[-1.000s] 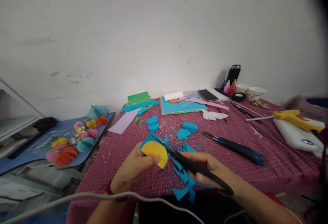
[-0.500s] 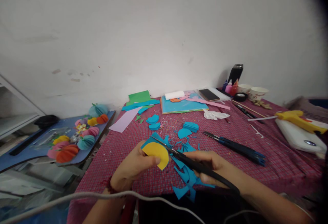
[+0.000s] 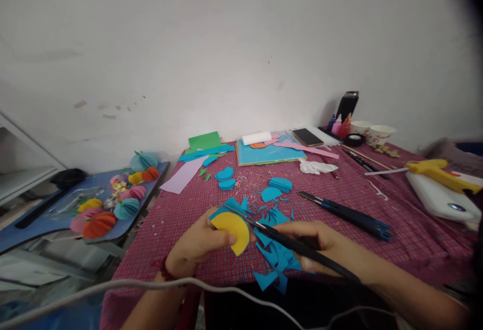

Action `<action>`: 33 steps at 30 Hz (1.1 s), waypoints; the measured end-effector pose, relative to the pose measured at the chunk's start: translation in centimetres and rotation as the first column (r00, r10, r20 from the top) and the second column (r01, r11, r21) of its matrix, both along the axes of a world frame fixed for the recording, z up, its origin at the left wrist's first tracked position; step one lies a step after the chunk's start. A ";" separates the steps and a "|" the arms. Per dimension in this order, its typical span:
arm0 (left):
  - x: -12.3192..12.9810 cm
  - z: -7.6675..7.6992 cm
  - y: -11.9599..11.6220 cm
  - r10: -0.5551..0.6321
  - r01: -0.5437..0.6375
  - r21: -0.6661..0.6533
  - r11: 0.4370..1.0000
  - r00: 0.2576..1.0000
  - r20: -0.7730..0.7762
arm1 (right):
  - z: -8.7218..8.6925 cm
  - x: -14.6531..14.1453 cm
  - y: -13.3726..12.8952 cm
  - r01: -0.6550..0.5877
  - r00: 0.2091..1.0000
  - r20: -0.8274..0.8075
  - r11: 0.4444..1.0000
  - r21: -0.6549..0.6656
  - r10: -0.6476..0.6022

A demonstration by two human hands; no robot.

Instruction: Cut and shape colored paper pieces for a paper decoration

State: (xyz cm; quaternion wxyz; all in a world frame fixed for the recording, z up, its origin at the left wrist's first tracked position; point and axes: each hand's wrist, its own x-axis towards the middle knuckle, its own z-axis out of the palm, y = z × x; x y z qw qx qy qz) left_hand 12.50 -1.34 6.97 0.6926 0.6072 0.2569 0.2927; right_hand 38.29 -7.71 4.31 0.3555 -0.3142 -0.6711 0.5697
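My left hand (image 3: 202,237) pinches a yellow paper half-disc (image 3: 237,229) with the thumb on top, and a piece of blue paper (image 3: 234,205) shows behind its upper edge. Closed round the black handles of a pair of scissors (image 3: 290,243) is my right hand (image 3: 320,244). The blades point up and left and lie along the yellow piece's upper right edge, over the blue paper. Under the scissors, blue paper offcuts (image 3: 277,259) are heaped near the table's front edge. Just beyond them are cut blue half-discs (image 3: 271,194).
A utility knife (image 3: 347,215) lies to the right, and a yellow glue gun (image 3: 439,173) rests on a white box (image 3: 430,191). Paper pumpkins (image 3: 100,224) stand on a blue table at left. A pale cable (image 3: 151,284) crosses the foreground.
Both hands have shifted very slightly down, with the yellow piece and the scissors. The scissors' blades and handles look a little closer together. Both hands keep their hold.
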 end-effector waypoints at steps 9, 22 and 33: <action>-0.1 0.5 0.2 -0.153 0.150 -0.052 0.987 0.985 -0.074 | 1.3 0.8 0.2 -0.151 0.987 -0.085 0.977 -0.149 0.139; 1.2 -0.9 -0.4 -0.117 0.086 -0.169 0.982 0.976 -0.186 | 1.4 0.1 0.6 -0.206 0.976 -0.104 0.966 -0.154 0.191; 1.1 -0.9 -0.5 -0.095 0.062 -0.158 0.986 0.973 -0.209 | 0.3 0.5 0.5 -0.146 0.988 -0.084 0.968 -0.202 0.131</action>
